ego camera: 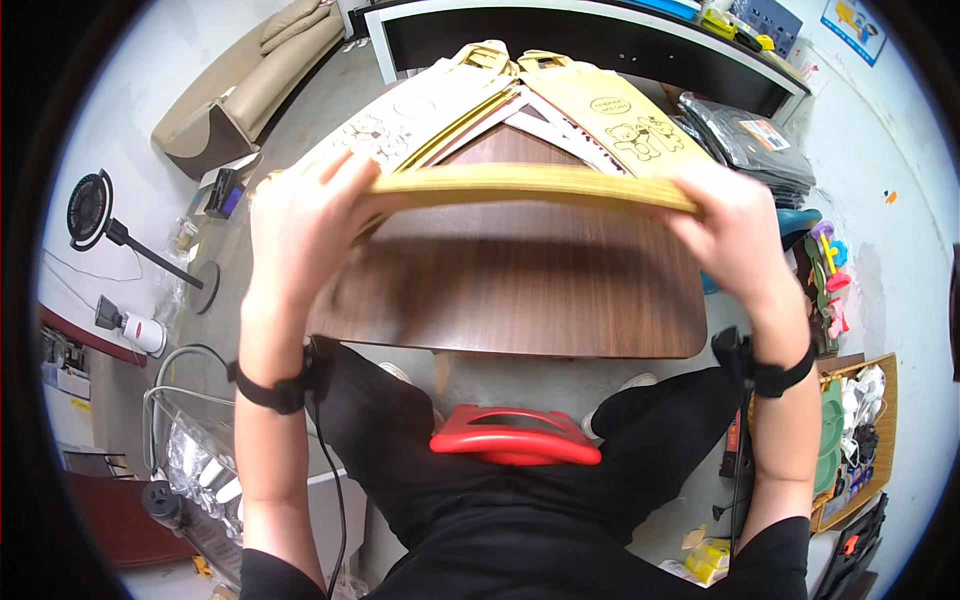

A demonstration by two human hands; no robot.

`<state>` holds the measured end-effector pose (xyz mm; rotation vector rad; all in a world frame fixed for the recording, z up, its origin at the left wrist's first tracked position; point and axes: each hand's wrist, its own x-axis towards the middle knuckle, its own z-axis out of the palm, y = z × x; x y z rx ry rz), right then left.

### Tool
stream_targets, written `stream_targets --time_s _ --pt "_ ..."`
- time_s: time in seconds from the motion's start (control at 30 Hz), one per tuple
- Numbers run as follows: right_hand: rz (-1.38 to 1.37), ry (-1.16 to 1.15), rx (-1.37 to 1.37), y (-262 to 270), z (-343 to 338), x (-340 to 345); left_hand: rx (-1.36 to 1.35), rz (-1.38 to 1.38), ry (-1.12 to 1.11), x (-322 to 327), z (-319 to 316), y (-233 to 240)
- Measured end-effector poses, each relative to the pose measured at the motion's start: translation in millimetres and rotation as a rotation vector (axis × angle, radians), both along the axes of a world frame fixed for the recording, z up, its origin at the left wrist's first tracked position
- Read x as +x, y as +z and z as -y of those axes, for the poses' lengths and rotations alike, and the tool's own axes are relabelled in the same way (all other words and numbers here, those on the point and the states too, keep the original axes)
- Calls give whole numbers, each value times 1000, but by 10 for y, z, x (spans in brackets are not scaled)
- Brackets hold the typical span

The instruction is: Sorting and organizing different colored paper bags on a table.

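Note:
My left hand (311,214) and my right hand (724,217) grip the two ends of a stack of yellow flat bags or sheets (525,184), seen edge-on and slightly blurred. The stack is held above a brown wood-grain table (517,300) and casts a shadow on it. Beyond it, two piles lie slanted towards each other: a left pile of pale yellow handled bags (420,112) and a right pile of yellow handled bags (637,120), both printed with bear drawings. Part of each pile is hidden behind the hands and the held stack.
A red plastic stool (517,450) is between my legs. A dark bench (510,37) stands behind the piles. Plastic-wrapped packs (750,142) and a wicker basket (889,427) are on the right; a black fan (90,210), a beige sofa (255,82) and a wire rack (187,420) on the left.

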<state>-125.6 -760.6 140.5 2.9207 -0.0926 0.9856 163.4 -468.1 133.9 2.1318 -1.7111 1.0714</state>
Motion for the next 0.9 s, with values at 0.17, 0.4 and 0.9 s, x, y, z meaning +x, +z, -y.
stream_targets --time_s 0.17,0.4,0.9 --pt "85 47 -96 -904 -378 -272 -45 -17 -148 -249 -276 -718" --pt "30 57 15 -1550 -656 -428 148 -231 -180 -296 -509 -1376" --pt "-72 -85 173 -934 -207 -360 230 -459 -68 -409 -549 -1485"
